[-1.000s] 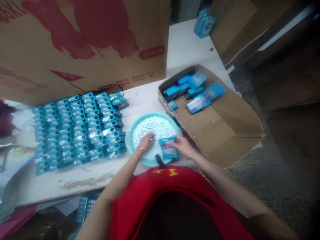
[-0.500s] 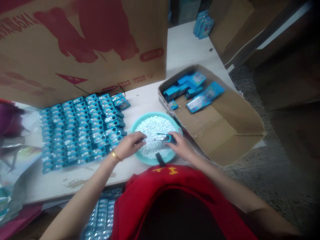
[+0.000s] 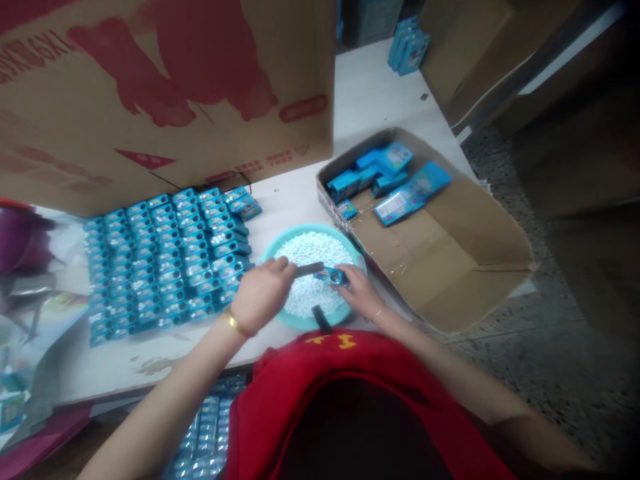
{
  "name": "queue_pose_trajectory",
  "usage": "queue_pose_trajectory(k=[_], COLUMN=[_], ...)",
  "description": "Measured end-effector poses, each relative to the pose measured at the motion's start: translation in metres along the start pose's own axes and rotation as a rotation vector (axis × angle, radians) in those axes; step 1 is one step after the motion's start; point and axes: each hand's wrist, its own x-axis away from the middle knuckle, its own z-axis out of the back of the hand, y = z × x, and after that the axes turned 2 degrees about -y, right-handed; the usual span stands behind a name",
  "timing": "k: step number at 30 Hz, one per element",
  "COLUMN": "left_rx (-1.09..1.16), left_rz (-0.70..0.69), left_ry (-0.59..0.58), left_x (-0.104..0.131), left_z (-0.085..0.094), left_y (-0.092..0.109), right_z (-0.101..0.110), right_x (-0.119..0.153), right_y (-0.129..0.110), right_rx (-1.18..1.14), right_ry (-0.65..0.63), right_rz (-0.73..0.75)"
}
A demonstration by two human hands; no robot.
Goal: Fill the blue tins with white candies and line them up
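Note:
My right hand [image 3: 361,292] grips a small blue box [image 3: 334,276] above the bowl, with an opening in the box facing up. My left hand [image 3: 265,293], wearing a gold bracelet, is closed around a dark flat stick [image 3: 309,269]. The stick's free end reaches to the left side of the box; I cannot tell whether they touch. Beneath both hands is a turquoise bowl [image 3: 274,244] filled with small white pellets [image 3: 315,248]. Left of the bowl, several rows of similar blue boxes [image 3: 170,260] stand on the white table, some with white pellets at their openings.
A low cardboard tray [image 3: 430,267] right of the bowl holds several blue boxes [image 3: 395,159]. A large printed carton [image 3: 200,80] rises behind the rows. More blue boxes [image 3: 409,48] stand at the table's far corner. Clear-wrapped packs [image 3: 207,427] lie below the front edge.
My left hand has turned and lifted slightly, and the dark stick now shows, pointing at the box. My right hand keeps the box in nearly the same place.

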Motion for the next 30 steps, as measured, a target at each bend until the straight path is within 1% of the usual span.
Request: queue_pose_trajectory(k=[1,3,4,5,7,8,10,12,13,15,17,18,20,21,24,27,30], left_rx=[0.029,0.113,0.175,0.275,0.433,0.487,0.550,0.612,0.636,0.691,0.770,0.814,0.875,0.878,0.793,0.608,0.351], left_rz=[0.039,0.113,0.142,0.147,0.133,0.120,0.106,0.106,0.107,0.097,0.068,0.048,0.011,-0.004,-0.054,-0.117,-0.127], left_ry=[-0.011,-0.084,-0.135,-0.159,-0.141,-0.122,-0.083,-0.048,-0.037,-0.011,0.046,0.083,0.149,0.163,0.144,0.089,0.003], left_x=[-0.003,-0.012,-0.019,-0.025,-0.040,-0.048,-0.061,-0.068,-0.069,-0.062,-0.048,-0.039,-0.021,-0.013,0.003,0.005,-0.002], left_z=[-0.016,-0.058,-0.082,-0.105,-0.146,-0.162,-0.182,-0.191,-0.192,-0.188,-0.178,-0.170,-0.149,-0.137,-0.096,-0.060,-0.029], left_y=[-0.012,-0.032,-0.037,-0.038,-0.028,-0.019,0.002,0.016,0.018,0.012,-0.002,-0.010,-0.025,-0.031,-0.038,-0.032,-0.014], right_z=[0.003,0.011,0.015,0.018,0.022,0.024,0.024,0.024,0.024,0.023,0.022,0.022,0.020,0.019,0.012,0.002,-0.006], right_x=[0.001,0.003,0.003,0.003,0.004,0.004,0.004,0.004,0.004,0.004,0.004,0.004,0.003,0.002,0.000,-0.003,-0.004], right_y=[0.001,0.002,0.003,0.003,0.004,0.005,0.006,0.007,0.007,0.008,0.008,0.008,0.007,0.006,0.004,0.001,-0.002], right_rx=[-0.010,-0.038,-0.051,-0.061,-0.076,-0.082,-0.095,-0.107,-0.111,-0.116,-0.110,-0.101,-0.072,-0.055,-0.007,0.018,0.021], right_ry=[0.011,0.040,0.060,0.079,0.106,0.114,0.122,0.124,0.131,0.149,0.165,0.165,0.147,0.131,0.065,0.009,-0.017], right_rz=[-0.035,-0.109,-0.141,-0.169,-0.211,-0.227,-0.257,-0.290,-0.305,-0.321,-0.315,-0.302,-0.261,-0.233,-0.126,-0.031,0.011])
